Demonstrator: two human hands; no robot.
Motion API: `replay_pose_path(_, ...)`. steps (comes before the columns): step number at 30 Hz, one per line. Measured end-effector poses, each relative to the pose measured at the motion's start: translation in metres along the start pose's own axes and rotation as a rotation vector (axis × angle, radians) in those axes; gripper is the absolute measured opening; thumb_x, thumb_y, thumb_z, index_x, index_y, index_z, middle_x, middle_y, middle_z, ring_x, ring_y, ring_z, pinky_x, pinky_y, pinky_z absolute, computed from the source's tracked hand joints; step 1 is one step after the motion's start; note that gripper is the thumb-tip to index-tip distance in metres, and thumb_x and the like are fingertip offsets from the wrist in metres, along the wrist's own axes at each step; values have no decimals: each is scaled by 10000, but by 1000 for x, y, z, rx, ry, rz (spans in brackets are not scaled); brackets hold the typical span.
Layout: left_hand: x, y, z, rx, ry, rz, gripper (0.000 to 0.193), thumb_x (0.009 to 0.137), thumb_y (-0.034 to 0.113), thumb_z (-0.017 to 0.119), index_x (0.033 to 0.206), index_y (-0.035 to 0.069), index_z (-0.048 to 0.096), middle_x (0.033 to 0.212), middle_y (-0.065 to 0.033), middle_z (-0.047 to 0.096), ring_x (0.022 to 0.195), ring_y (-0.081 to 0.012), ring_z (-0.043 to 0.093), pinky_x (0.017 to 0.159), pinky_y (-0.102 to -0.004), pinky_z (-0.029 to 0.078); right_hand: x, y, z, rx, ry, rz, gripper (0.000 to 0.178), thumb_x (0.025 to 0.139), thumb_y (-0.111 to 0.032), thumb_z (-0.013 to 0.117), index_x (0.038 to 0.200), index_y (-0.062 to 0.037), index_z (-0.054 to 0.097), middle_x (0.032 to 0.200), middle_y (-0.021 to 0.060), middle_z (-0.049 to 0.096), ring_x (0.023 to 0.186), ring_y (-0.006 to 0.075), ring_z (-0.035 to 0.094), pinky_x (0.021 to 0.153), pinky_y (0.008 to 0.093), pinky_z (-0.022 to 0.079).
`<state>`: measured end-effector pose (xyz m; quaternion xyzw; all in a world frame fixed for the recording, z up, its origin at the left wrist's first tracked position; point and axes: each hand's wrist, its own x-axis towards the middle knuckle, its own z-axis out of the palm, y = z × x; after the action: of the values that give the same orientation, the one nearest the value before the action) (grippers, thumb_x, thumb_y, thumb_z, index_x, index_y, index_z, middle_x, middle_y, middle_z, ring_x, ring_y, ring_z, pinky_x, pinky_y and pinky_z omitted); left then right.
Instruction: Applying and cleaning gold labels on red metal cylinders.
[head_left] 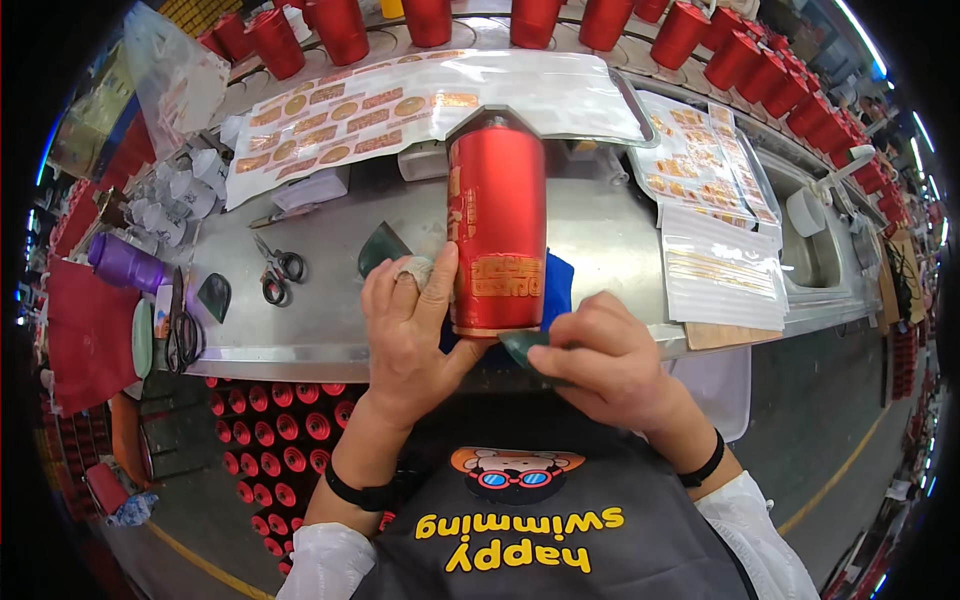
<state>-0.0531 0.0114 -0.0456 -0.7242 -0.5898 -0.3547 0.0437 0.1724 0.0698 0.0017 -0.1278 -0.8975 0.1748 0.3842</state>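
Note:
A red metallic canister (520, 190) with gold decals lies lengthwise before me, its near end toward my body. My left hand (405, 325) grips its left side near that end, with a pale wrap around one finger. In my closed right hand (610, 360) is a dark green scraper (525, 352), its edge at the canister's near rim. Blue cloth (561, 285) shows beneath the canister. A second dark green piece (382, 246) rests just beyond my left hand, partly hidden by it.
Scissors (280, 270) and another dark piece (214, 296) lie left on the metal table (610, 260). Decal sheets (330, 125) spread across the back; more sheets (725, 265) lie right, beside a sink (815, 245). Red canisters (430, 22) line the far conveyor. A purple cup (125, 262) sits left.

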Motion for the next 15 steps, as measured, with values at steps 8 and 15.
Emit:
replay_pose_path(8, 2, -3, 3, 17, 0, 29, 871, 771, 483, 729, 1394, -55, 443, 1132, -197, 555, 1073, -396, 500, 1025, -525, 333, -4, 1, 0, 149, -58, -7, 424, 526, -1, 753, 937, -69, 677, 883, 56, 592, 771, 230, 567, 696, 361, 427)
replay_pose_path(15, 1, 0, 7, -83, 19, -53, 872, 763, 475, 739, 1396, -49, 447, 1123, -193, 557, 1079, -394, 496, 1025, -526, 332, -2, 1, 1, 125, -32, -5, 408, 540, 5, 754, 934, -72, 679, 892, 64, 604, 771, 238, 571, 679, 355, 443)
